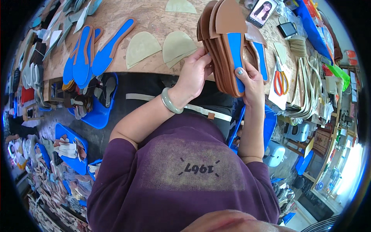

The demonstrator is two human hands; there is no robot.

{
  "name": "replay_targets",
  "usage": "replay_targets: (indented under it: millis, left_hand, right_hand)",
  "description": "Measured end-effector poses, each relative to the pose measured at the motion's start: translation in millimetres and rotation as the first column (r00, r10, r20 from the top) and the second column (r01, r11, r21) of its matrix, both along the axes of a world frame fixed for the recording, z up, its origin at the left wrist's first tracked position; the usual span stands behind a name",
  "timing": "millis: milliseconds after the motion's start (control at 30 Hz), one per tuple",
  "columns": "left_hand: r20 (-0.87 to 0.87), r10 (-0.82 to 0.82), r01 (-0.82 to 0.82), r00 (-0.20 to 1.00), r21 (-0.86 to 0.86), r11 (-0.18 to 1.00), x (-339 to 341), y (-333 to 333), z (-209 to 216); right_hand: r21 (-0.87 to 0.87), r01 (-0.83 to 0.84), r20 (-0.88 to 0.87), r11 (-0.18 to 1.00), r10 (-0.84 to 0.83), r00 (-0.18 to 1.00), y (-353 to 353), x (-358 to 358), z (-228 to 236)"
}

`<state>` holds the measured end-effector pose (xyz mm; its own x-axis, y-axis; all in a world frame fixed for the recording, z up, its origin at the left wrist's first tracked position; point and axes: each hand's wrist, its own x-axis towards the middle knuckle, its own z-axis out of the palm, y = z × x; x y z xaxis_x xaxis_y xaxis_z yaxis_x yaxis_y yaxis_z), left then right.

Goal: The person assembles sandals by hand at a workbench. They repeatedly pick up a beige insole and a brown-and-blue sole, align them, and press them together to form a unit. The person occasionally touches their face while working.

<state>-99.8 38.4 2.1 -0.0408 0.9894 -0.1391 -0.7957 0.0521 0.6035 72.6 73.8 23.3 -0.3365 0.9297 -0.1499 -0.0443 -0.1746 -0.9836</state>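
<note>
Upright over the table's near edge stands a stack of brown shoe insoles [234, 46] with blue middles and brown rounded toe pieces. My right hand [252, 86] grips it from the right near the lower end, the thumb lying on the blue face of the front insole. On the stack's left side, my left hand [192, 74] pinches the brown edges with thumb and fingers; its fingertips are partly hidden. Just behind the right hand, another brown and blue insole [261, 58] lies under a brown toe piece. Pale green half-round pieces [178, 47] rest on the table left of the stack.
Several blue insoles [112, 48] lie at the table's left. Orange-handled scissors [281, 79], long pale strips [307, 87] and a phone [262, 12] are on the right. Blue bins [101, 118] stand below the table, with piled pieces on the floor at left.
</note>
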Motion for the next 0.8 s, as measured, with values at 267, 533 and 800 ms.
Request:
replay_targets:
  millis: [267, 533, 800]
  left_hand:
    - [0.038, 0.015, -0.012, 0.999, -0.077, 0.997, -1, -3, 7]
    - [-0.480, 0.011, 0.051, 0.877, 0.116, 0.992, -13, 5, -9]
    - [-0.900, 0.431, -0.119, 0.067, 0.422, 0.899, -108, -48, 2]
  right_hand:
    - [0.110, -0.086, 0.078, 0.990, 0.078, 0.994, -2, -10, -13]
    - [0.178, 0.017, 0.173, 0.984, -0.049, 0.984, 46, -4, -3]
    - [0.639, -0.223, 0.703, 0.736, -0.441, 0.558, 74, -2, -13]
